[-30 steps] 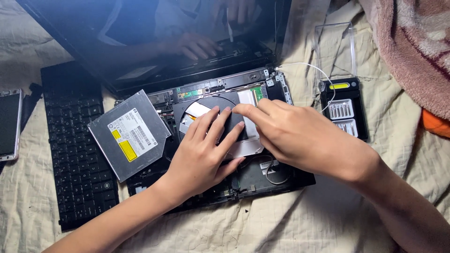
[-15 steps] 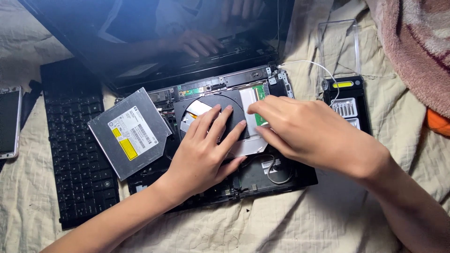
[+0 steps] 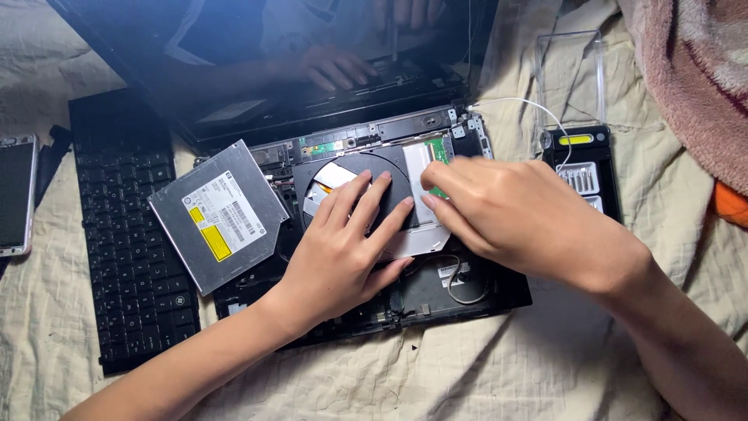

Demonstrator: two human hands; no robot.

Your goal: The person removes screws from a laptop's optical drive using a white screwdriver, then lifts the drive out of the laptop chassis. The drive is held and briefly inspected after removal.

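The right hand (image 3: 530,214) has slid rightward to the green board at frame centre, fingertips pinching there; the left hand (image 3: 343,245) stays flat, released, on the opened laptop base (image 3: 467,292)

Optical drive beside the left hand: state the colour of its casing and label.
Silver-grey casing on the optical drive, white label with a yellow patch; head view.

I see a wrinkled cream cloth (image 3: 499,382) spread under everything. Off its upper right corner lies a pink fleecy blanket (image 3: 693,86), with a bit of orange fabric (image 3: 732,204) just below that. Soft, dim light falls from above, casting mild shadows in the folds.
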